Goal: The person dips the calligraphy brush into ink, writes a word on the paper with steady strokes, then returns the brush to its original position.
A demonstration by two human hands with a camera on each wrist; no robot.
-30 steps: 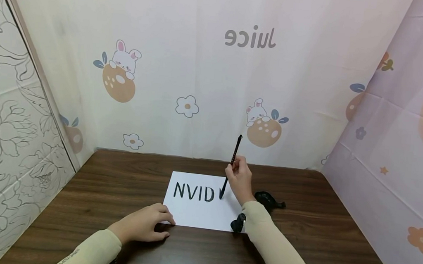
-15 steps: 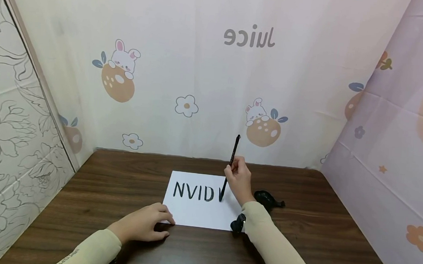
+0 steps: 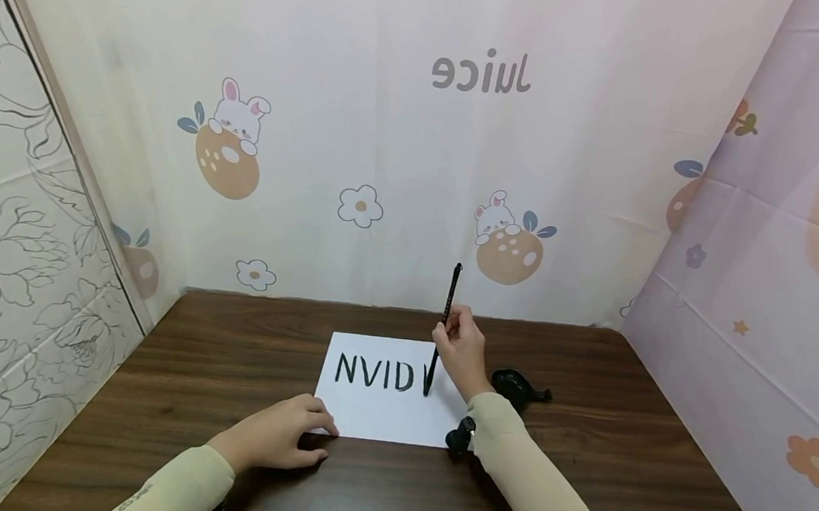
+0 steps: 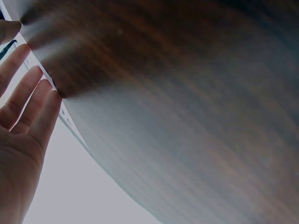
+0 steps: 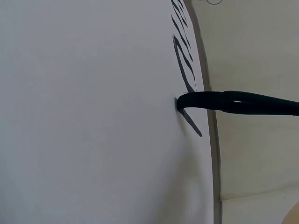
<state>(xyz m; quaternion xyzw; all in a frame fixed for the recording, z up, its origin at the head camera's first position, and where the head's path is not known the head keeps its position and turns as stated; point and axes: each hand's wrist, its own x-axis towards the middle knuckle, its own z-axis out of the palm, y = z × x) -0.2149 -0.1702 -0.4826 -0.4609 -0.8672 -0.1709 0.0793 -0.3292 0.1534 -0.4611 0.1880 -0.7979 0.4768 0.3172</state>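
My right hand [image 3: 462, 346] pinches a black brush [image 3: 451, 295] by its shaft, with the handle leaning slightly right at the top. In the right wrist view the dark brush tip [image 5: 187, 101] is bent against the white paper [image 5: 93, 116], on a fresh black stroke [image 5: 192, 123]. The paper carries the black letters NVID [image 3: 374, 373] to the left of that stroke. My left hand [image 3: 280, 431] rests at the paper's lower left corner, its fingers fairly straight in the left wrist view, fingertips along the edge.
A black, rounded object with a short spout-like end [image 3: 517, 388] lies on the table right of the paper, partly behind my right forearm. The brown wooden table [image 3: 376, 493] meets a patterned curtain [image 3: 417, 248] at the back. A small black device [image 3: 460, 434] sits at my right wrist.
The brush tip has moved down the paper, lengthening the black stroke after the D. My right hand has shifted slightly down with it. The left hand has stayed in place.
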